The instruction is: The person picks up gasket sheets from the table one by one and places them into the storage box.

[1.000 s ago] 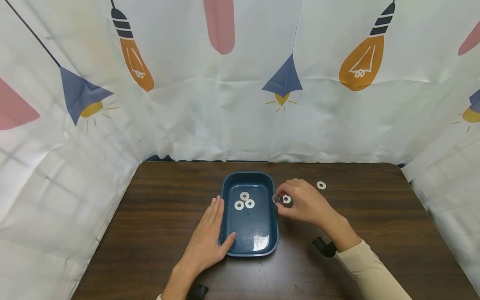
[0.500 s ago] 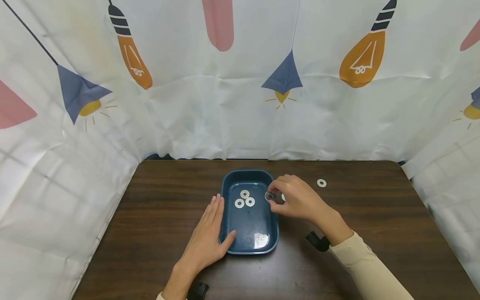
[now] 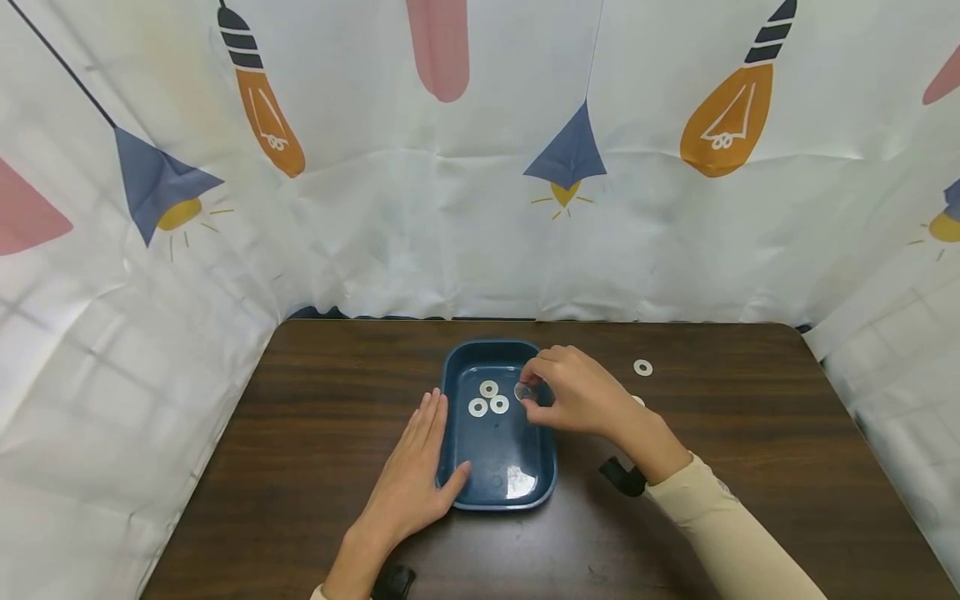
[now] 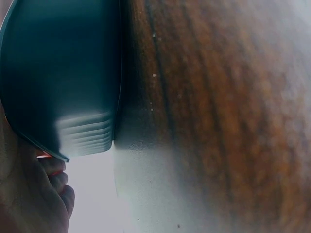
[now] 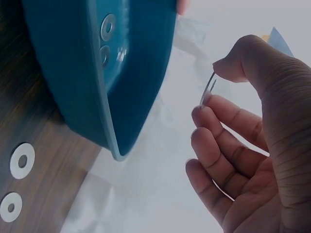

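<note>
Right now a washer (image 5: 209, 90) is pinched edge-on between the thumb and forefinger of the right hand (image 3: 573, 398), held over the right side of the blue tray (image 3: 456, 367), just above its floor. The grip is a light fingertip pinch; the other fingers curl loosely beneath and hold nothing. Three washers (image 3: 488, 399) already lie flat in the far half of the tray, clustered close together, two of them touching or nearly so.

The left hand (image 3: 416, 479) lies flat on the bench (image 3: 315, 417) with fingers straight, pressed along the tray's left wall, the thumb hooked at the near left corner as if steadying it.

Out on the bench to the right, a loose washer (image 3: 642, 367) lies well apart from the tray, and a second one (image 3: 638, 401) peeps out just behind the right wrist. The right wrist view shows two washers flat on the wood beside the tray.

To my eye, the step in hand is dropping this washer in with the others. It should only need the thumb and finger to part; then, I'd judge, a reach back to the right for the nearer loose one, which lies flat and may want a fingernail under its edge.
</note>
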Available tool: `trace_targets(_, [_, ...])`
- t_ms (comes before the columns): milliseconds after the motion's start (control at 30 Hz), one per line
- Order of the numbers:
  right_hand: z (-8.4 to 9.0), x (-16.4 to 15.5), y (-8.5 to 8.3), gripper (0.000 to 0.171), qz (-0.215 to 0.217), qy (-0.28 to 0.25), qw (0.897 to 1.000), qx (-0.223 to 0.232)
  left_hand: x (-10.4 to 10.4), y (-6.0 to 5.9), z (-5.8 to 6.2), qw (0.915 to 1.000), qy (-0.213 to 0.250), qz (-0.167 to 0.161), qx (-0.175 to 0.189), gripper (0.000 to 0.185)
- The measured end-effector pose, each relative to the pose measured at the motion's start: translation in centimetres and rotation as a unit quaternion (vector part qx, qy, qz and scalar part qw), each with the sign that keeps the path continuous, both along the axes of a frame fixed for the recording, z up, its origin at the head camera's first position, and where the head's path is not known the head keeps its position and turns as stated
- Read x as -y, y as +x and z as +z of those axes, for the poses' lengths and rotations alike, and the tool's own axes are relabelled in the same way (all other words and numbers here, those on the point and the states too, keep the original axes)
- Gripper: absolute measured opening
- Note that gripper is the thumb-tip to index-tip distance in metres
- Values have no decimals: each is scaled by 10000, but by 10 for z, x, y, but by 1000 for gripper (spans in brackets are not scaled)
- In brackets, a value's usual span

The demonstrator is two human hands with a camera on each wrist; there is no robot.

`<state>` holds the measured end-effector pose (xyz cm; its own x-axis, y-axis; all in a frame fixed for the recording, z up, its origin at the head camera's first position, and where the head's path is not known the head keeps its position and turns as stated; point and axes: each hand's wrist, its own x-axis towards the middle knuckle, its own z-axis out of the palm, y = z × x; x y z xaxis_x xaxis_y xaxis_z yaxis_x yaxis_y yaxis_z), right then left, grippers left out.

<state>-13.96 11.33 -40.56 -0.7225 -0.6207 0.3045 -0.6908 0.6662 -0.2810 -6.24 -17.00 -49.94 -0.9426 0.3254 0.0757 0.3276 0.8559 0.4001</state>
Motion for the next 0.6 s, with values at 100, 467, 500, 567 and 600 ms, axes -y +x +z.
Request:
trace_targets(100, [-1,3,-1,16,63,53,10000,1,0,0,0,10000,-1,7,14,101])
trace_targets(467, [-2,18,-8,16,227,289,9993,100,-2,0,4,9996,4,52,292,98])
trace_targets(500, [-2,20,-9,16,252,299,9991,132,-2,-1,4,9996,4,51,287,98])
trace_targets(567, [-2,22,-10,17,307,312,9988,204,-2,0,3,9996,-15,52,278,98])
trace_targets(600, [-3,23,-10,17,325,320,9986,250,-2,0,3,9996,-30,50,269,98])
